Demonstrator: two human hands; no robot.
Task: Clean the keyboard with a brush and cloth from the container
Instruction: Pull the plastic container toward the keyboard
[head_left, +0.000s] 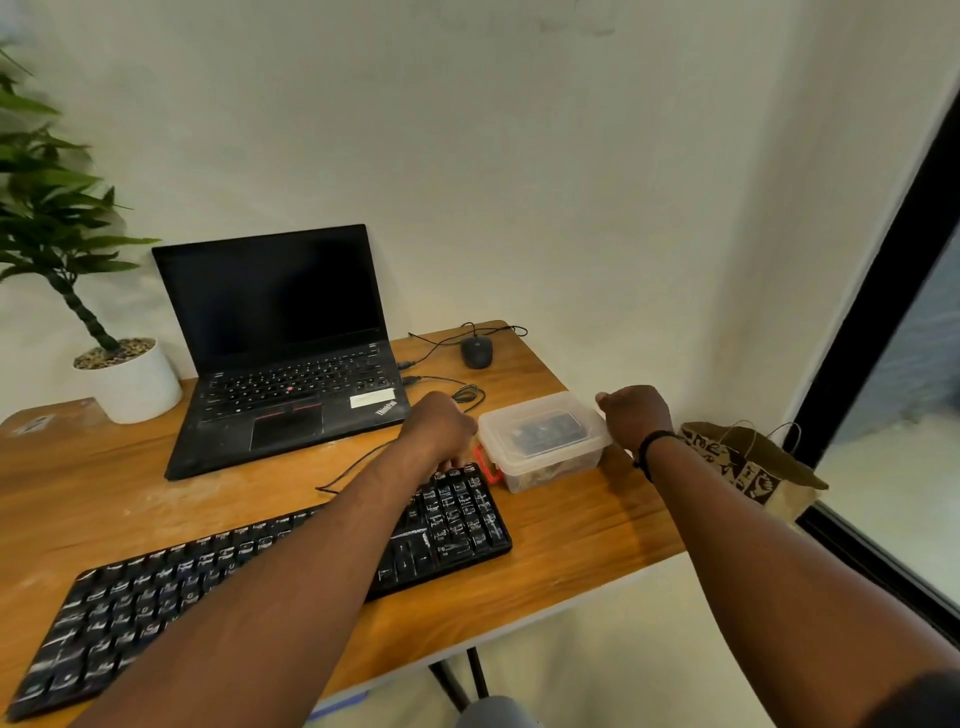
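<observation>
A black keyboard (156, 587) with whitish dust on its keys lies slantwise along the front of the wooden table (571, 530). Just past its right end stands a clear plastic container (540, 431) with its lid on; dark items show through the lid, too blurred to name. A red clip (488, 467) hangs on its left end. My left hand (439, 431) is at that left end, fingers curled down beside the red clip. My right hand (636, 415) curls its fingers over the container's right end. No brush or cloth can be made out.
An open black laptop (280, 332) stands behind the keyboard, with a wired mouse (476, 352) and loose cables to its right. A potted plant (137, 384) is at the back left. A paper bag (753, 462) stands beyond the table's right edge, by a dark window frame.
</observation>
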